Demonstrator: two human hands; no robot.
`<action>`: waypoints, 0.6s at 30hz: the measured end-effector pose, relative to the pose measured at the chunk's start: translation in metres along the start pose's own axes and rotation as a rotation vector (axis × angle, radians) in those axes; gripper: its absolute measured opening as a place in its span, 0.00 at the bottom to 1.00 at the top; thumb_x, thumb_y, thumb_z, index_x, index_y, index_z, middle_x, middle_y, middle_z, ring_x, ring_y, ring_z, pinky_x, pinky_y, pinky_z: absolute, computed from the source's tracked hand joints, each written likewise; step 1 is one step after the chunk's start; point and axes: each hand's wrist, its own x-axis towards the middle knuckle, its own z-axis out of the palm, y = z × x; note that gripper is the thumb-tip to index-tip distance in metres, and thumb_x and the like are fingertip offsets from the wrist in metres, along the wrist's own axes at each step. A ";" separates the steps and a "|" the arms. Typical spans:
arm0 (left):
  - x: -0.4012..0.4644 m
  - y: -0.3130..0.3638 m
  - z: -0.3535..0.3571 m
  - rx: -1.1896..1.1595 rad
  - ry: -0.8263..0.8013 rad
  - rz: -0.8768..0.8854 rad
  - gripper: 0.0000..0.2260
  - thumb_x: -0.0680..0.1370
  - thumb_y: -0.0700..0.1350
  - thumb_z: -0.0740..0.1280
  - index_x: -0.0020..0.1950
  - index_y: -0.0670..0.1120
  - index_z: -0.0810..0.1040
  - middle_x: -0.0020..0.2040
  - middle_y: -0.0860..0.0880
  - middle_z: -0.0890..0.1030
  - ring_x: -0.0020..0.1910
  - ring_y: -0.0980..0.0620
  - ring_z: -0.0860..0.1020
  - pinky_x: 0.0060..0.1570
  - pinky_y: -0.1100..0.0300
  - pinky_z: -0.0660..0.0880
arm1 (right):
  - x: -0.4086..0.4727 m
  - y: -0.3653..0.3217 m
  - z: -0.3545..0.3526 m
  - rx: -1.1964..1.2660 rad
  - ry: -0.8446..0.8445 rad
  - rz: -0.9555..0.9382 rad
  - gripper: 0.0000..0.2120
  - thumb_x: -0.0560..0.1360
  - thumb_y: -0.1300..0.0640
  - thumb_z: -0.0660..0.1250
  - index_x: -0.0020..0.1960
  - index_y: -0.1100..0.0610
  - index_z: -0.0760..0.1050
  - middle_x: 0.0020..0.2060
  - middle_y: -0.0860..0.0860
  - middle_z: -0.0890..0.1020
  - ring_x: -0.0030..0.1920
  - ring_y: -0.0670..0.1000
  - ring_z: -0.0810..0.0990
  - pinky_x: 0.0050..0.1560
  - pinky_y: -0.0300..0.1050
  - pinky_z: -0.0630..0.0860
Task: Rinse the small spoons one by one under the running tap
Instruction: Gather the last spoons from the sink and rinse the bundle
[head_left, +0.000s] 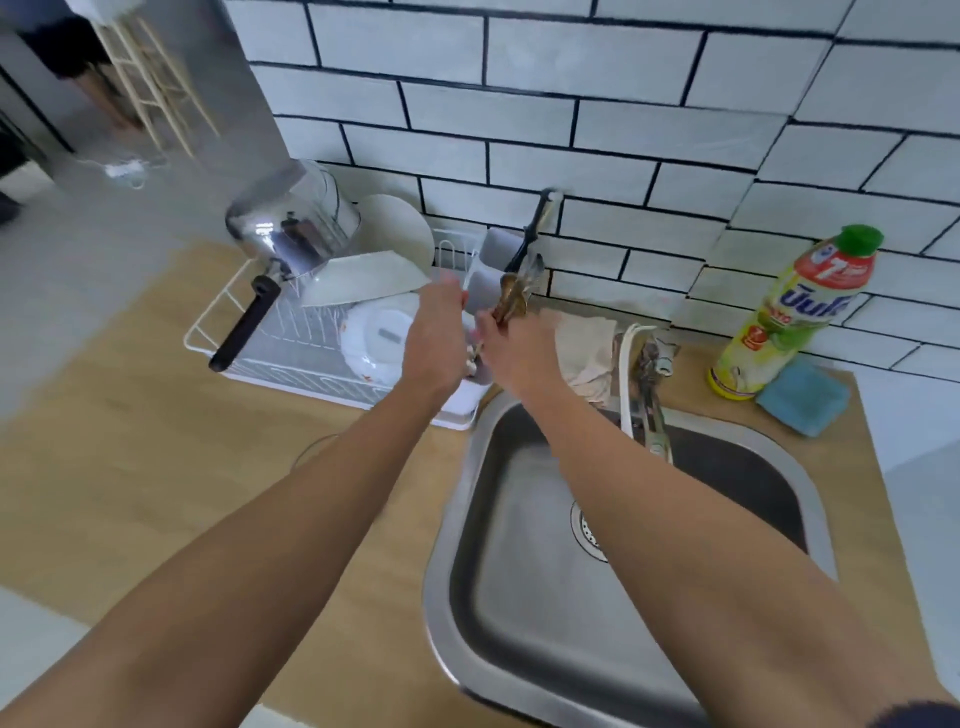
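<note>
one wide-angle view from the person's head, looking forward and steeply down over both forearms. the sink (467, 499) fills the lower right of the frame, close beneath; the dish rack (208, 332) sits mid-left, the tiled wall (623, 130) across the top, lines bowed at the edges.

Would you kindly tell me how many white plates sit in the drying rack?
3: one upright at the back, one tilted across the middle, one round in front. Others may be hidden behind the steel pot.

Surface: wooden countertop (156, 467)
Left, far: white wire dish rack (208, 332)
Right, set in: steel sink (447, 597)
Far right: dish soap bottle (779, 322), blue sponge (802, 397)
Behind sink: crumpled cloth (587, 353)
</note>
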 end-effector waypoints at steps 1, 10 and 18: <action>0.004 -0.004 0.000 0.049 -0.009 0.021 0.30 0.69 0.70 0.49 0.54 0.51 0.77 0.49 0.53 0.79 0.46 0.61 0.75 0.45 0.58 0.68 | 0.002 0.005 0.006 -0.055 -0.008 0.016 0.18 0.85 0.50 0.59 0.44 0.59 0.79 0.43 0.57 0.84 0.42 0.55 0.78 0.42 0.43 0.65; 0.014 -0.038 -0.004 0.250 -0.063 0.169 0.17 0.85 0.59 0.48 0.60 0.52 0.71 0.47 0.59 0.76 0.49 0.66 0.75 0.47 0.66 0.67 | 0.004 0.016 0.021 -0.242 -0.091 0.075 0.12 0.80 0.45 0.63 0.47 0.52 0.79 0.34 0.50 0.79 0.40 0.59 0.76 0.41 0.46 0.68; 0.012 -0.041 -0.010 0.219 -0.097 0.181 0.22 0.81 0.64 0.47 0.63 0.53 0.71 0.50 0.62 0.77 0.50 0.75 0.73 0.48 0.73 0.66 | -0.004 0.013 0.014 -0.422 -0.244 0.001 0.19 0.79 0.39 0.58 0.53 0.50 0.80 0.43 0.51 0.81 0.44 0.57 0.79 0.39 0.46 0.69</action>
